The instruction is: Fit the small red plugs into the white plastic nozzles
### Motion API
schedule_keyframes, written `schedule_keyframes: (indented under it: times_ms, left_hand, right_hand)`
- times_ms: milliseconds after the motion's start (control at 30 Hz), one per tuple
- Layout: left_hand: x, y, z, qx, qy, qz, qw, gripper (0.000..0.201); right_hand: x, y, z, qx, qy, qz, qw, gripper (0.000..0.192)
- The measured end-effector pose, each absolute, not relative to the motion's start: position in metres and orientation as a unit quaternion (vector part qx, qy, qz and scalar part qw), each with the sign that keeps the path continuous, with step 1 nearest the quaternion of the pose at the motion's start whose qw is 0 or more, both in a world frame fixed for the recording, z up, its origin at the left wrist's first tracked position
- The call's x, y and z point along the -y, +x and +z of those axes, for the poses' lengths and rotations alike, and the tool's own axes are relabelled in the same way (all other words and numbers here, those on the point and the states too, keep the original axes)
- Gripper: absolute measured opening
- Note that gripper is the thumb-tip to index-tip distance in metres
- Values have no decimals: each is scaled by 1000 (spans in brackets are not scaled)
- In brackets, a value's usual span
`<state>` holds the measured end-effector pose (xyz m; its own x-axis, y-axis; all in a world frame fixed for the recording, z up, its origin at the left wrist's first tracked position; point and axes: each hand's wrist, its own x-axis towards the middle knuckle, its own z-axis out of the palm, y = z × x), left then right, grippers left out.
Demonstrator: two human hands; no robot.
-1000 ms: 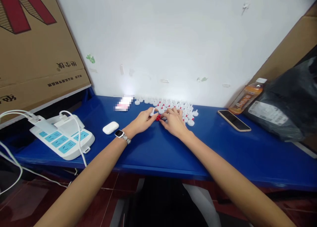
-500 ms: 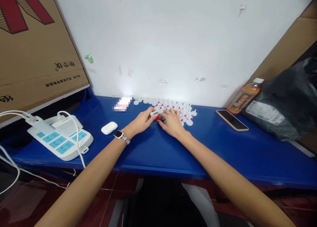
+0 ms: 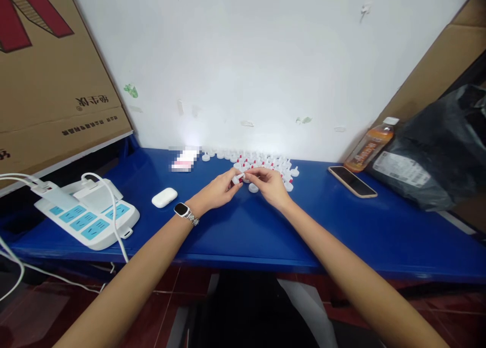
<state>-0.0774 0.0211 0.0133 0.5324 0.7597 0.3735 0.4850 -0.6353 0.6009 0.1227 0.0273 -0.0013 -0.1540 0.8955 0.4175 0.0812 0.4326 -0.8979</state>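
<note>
My left hand (image 3: 222,190) is closed, holding a white nozzle cap (image 3: 237,178) between thumb and fingers just above the table. At the spout end of that cap, my right hand (image 3: 270,185) makes a pinch; whatever is in its fingertips is too small and covered to make out. A bit of red shows just under the held cap. Behind and beside both hands lies a heap of white nozzle caps (image 3: 294,171), several with red tips. One loose white cap (image 3: 253,188) lies under my right hand.
On the blue table (image 3: 243,231) are a white earbud case (image 3: 164,198) and a power strip (image 3: 89,221) with cables at left. A phone (image 3: 352,181), an orange drink bottle (image 3: 370,148) and a dark plastic bag (image 3: 429,150) are at right. A white wall (image 3: 243,59) stands behind.
My right hand has lifted from the red pieces on the table and come to the spout of the cap in my left hand. The view has shifted slightly.
</note>
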Motion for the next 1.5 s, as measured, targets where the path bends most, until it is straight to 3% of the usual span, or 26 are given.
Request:
schedule_keyframes:
  times_ms: [233,1200,1500]
  left_hand:
    - [-16,-75,15,-364,858,297,208,22]
    - [-15,-74,12,-368,867,284,178,19]
    - [-15,-73,14,-374,851,306,208,21]
  right_hand:
    - [-23,123,7,603,-351,462,547,35]
    - [-22,127,10,622,-353,464,522,32]
    - [-19,115,3,597,-354,420,584,35]
